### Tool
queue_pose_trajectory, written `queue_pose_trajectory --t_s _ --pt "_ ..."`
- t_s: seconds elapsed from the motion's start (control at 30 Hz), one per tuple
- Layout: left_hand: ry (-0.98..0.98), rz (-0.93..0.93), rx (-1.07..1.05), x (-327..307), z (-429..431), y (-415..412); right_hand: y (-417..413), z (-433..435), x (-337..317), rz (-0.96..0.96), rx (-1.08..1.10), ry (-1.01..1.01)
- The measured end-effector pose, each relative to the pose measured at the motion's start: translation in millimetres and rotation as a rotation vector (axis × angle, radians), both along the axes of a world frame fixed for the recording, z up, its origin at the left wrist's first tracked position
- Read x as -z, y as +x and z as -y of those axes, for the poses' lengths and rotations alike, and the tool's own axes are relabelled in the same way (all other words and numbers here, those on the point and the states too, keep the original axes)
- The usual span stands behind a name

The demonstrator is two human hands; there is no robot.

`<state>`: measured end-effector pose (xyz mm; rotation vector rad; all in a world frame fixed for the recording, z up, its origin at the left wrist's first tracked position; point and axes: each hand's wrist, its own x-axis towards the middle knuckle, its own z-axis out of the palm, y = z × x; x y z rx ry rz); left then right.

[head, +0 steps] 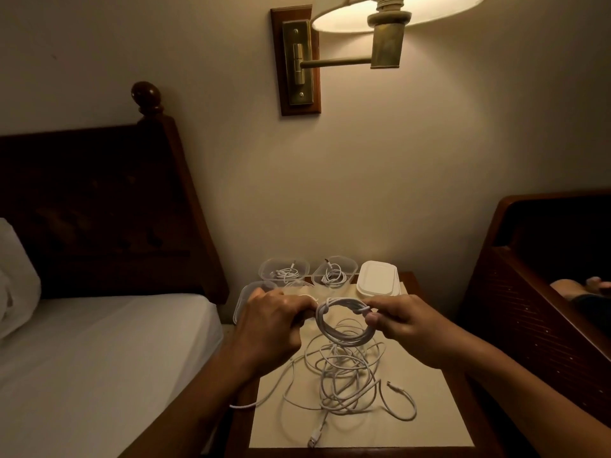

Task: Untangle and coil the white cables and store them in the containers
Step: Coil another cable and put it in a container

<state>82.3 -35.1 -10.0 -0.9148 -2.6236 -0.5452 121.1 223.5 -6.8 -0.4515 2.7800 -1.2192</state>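
A coiled white cable point(344, 335) hangs in the air above the nightstand, held between both hands. My left hand point(274, 319) pinches its left side and my right hand point(400, 320) pinches its right side. Below the coil a tangle of white cables point(344, 378) lies on the nightstand's cream top point(429, 408), with one plug end point(314, 438) near the front edge. Two clear containers at the back, the left one point(284, 271) and the middle one point(334, 272), each hold a coiled cable. Another clear container point(246, 299) is partly hidden behind my left hand.
A stack of white lids point(378, 280) sits at the back right of the nightstand. A bed with white sheet point(99, 358) and dark headboard stands to the left. A dark wooden chair point(542, 279) is on the right. A lit wall lamp point(380, 24) hangs above.
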Motion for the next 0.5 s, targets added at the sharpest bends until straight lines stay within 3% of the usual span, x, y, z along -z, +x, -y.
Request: queue_pose_trajectory --t_s 0.2,0.33,0.5 --pt "0.021 0.052 0.011 4.3 -3.0 1.7 -9.4 -8.8 7.9 0.224 -0.002 -0.230" --pt "-0.008 0.087 0.013 7.8 -0.3 1.0 -6.6 -0.8 23.4 0.274 0.057 -0.318" --pt "0.032 0.064 -0.047 15.5 1.2 1.3 -6.5 9.0 21.4 0.220 0.187 -0.229"
